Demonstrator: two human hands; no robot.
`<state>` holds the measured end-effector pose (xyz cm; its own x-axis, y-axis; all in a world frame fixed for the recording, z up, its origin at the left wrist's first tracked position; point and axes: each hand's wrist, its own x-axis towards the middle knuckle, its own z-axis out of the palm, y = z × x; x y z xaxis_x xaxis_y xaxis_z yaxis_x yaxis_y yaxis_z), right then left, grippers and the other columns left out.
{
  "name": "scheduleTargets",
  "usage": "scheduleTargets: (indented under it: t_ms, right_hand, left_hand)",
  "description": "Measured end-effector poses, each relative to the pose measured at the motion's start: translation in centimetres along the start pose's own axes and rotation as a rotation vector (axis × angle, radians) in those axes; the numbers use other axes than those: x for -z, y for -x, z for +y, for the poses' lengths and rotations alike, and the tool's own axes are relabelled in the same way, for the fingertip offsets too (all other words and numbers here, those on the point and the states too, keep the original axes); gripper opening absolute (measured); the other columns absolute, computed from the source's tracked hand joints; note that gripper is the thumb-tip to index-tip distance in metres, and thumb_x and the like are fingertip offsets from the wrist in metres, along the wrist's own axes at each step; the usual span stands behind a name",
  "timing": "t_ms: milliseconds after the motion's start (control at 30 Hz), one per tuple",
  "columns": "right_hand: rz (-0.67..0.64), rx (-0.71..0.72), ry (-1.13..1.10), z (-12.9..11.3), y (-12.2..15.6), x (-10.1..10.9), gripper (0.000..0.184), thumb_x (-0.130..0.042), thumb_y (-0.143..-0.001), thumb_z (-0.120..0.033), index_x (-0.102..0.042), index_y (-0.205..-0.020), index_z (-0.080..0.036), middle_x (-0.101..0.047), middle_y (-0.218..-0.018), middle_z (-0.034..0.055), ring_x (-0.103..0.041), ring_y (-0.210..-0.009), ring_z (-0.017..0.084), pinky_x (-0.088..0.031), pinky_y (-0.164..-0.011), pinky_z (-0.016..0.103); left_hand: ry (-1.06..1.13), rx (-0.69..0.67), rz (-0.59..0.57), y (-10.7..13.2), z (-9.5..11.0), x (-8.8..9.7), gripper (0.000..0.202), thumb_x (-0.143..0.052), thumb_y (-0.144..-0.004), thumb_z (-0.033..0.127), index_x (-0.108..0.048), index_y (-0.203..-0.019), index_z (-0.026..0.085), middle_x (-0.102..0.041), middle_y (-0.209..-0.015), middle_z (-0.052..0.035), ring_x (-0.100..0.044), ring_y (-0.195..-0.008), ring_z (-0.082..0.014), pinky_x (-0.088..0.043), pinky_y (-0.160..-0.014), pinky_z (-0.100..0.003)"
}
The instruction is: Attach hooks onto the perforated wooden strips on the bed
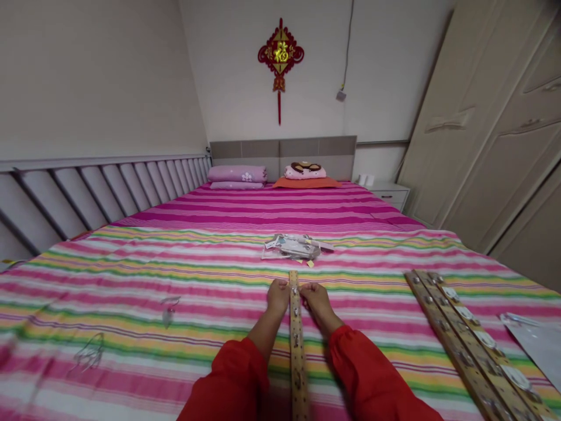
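Observation:
A long, narrow wooden strip point(297, 351) with holes and several small metal fittings point(296, 339) lies lengthwise on the striped bedspread between my forearms. My left hand point(279, 296) is closed at the left edge of its far end, with fingertips against the wood. From the right side, my right hand point(316, 297) pinches beside the farthest metal fitting point(295, 290). Whatever is between those right fingertips is too small to make out. Just beyond the strip rests a pile of clear plastic packets point(295, 247) with a yellow scrap point(310, 264) beside it.
More wooden strips point(464, 339) with metal fittings and white round pieces lie at the right, near a clear plastic bag point(534, 339). Thin loose string point(90, 351) is at the left. Folded bedding point(236, 174) sits by the headboard; a railing point(105, 190) runs along the left.

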<state>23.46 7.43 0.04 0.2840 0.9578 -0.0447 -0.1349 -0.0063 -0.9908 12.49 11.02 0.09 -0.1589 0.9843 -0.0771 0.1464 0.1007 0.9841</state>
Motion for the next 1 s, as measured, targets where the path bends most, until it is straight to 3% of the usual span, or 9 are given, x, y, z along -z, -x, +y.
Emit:
scheduleTargets:
  t_ms: [267, 433, 500, 600, 667, 800, 900, 1000]
  right_hand:
    - [0.010, -0.050, -0.070, -1.0, 0.7, 0.1, 0.027, -0.070, -0.057, -0.038, -0.050, -0.054, -0.020, -0.048, -0.035, -0.0071, -0.039, -0.029, 0.007, -0.027, -0.032, 0.020]
    - [-0.012, -0.087, -0.124, -2.0, 2.7, 1.3, 0.031, -0.068, -0.062, -0.042, -0.051, -0.054, -0.018, -0.054, -0.044, -0.0036, -0.041, -0.034, 0.006, -0.030, -0.035, 0.019]
    - [-0.021, -0.110, -0.129, -2.2, 4.0, 2.0, 0.028, -0.070, -0.061, -0.039, -0.053, -0.054, -0.017, -0.054, -0.045, -0.0030, -0.041, -0.034, 0.006, -0.029, -0.035, 0.019]
    - [-0.035, -0.137, -0.121, -2.1, 6.4, 2.9, 0.025, -0.071, -0.059, -0.035, -0.055, -0.053, -0.016, -0.052, -0.043, -0.0028, -0.041, -0.035, 0.006, -0.028, -0.035, 0.019]
    - [-0.035, -0.145, -0.124, -1.8, 8.0, 3.5, 0.025, -0.072, -0.057, -0.035, -0.057, -0.053, -0.015, -0.053, -0.043, -0.0021, -0.041, -0.036, 0.006, -0.027, -0.035, 0.019]
    - [-0.022, -0.207, -0.117, -1.1, 10.6, 3.9, 0.031, -0.076, -0.052, -0.041, -0.057, -0.052, -0.017, -0.049, -0.038, -0.0038, -0.037, -0.033, 0.006, -0.024, -0.034, 0.020]
    - [0.005, -0.147, -0.121, -0.8, 11.9, 3.8, 0.031, -0.076, -0.053, -0.043, -0.057, -0.053, -0.018, -0.047, -0.037, -0.0050, -0.038, -0.034, 0.008, -0.026, -0.036, 0.021]
    - [0.038, -0.070, -0.112, -0.7, 12.5, 3.6, 0.030, -0.076, -0.054, -0.044, -0.059, -0.056, -0.019, -0.048, -0.039, -0.0048, -0.039, -0.036, 0.008, -0.028, -0.037, 0.022]
  left_hand:
    - [0.126, -0.055, -0.073, 1.0, 0.3, 1.0, 0.012, -0.065, -0.064, 0.024, -0.056, -0.062, 0.018, -0.060, -0.057, 0.0017, -0.058, -0.057, -0.0127, -0.045, -0.057, -0.022]
    - [0.196, -0.097, -0.097, 3.2, 0.7, 3.9, 0.021, -0.062, -0.067, 0.036, -0.060, -0.070, 0.015, -0.055, -0.053, 0.0030, -0.051, -0.049, -0.0097, -0.041, -0.050, -0.022]
    - [0.202, -0.112, -0.105, 4.4, 0.7, 6.1, 0.023, -0.065, -0.063, 0.035, -0.062, -0.071, 0.015, -0.056, -0.054, 0.0023, -0.051, -0.050, -0.0098, -0.041, -0.051, -0.022]
    - [0.173, -0.183, -0.062, 6.0, 0.4, 10.8, 0.024, -0.067, -0.060, 0.036, -0.064, -0.072, 0.015, -0.061, -0.063, -0.0001, -0.055, -0.060, -0.0116, -0.044, -0.059, -0.023]
    - [0.076, -0.269, 0.077, 6.5, -0.1, 14.5, 0.025, -0.064, -0.063, 0.039, -0.064, -0.072, 0.016, -0.060, -0.064, -0.0002, -0.055, -0.063, -0.0131, -0.044, -0.062, -0.025]
    - [-0.075, -0.297, 0.493, 6.1, -1.3, 21.9, 0.026, -0.059, -0.064, 0.041, -0.060, -0.076, 0.017, -0.056, -0.064, 0.0008, -0.054, -0.061, -0.0150, -0.045, -0.062, -0.028]
    - [-0.144, -0.292, 0.639, 5.3, -2.0, 25.7, 0.028, -0.060, -0.062, 0.040, -0.056, -0.079, 0.018, -0.054, -0.069, 0.0009, -0.053, -0.065, -0.0162, -0.046, -0.067, -0.031]
    - [-0.272, -0.240, 0.691, 4.8, -2.4, 27.5, 0.025, -0.062, -0.061, 0.037, -0.054, -0.077, 0.018, -0.054, -0.071, 0.0007, -0.054, -0.067, -0.0175, -0.047, -0.068, -0.032]
